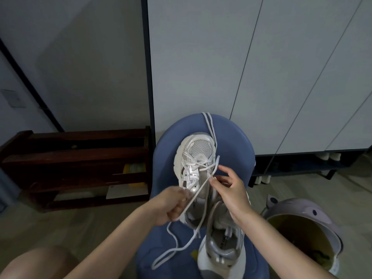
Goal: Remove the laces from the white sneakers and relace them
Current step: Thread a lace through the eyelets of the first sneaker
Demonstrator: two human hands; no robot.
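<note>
Two white sneakers sit on a blue chair [231, 137]: the far sneaker [193, 164] points toward twelve o'clock, and the near sneaker [219, 248] lies at six o'clock from it, heel toward the person. The left hand [171, 204] clenches around a white lace [193, 200] that runs taut up to the far sneaker's eyelets (its loose tail trails down over the seat). The right hand [229, 188], at three o'clock of the eyelets, pinches the lace with its fingertips. A dark wooden rack [80, 158] stands at nine o'clock, a pale bin [314, 214] at four.
</note>
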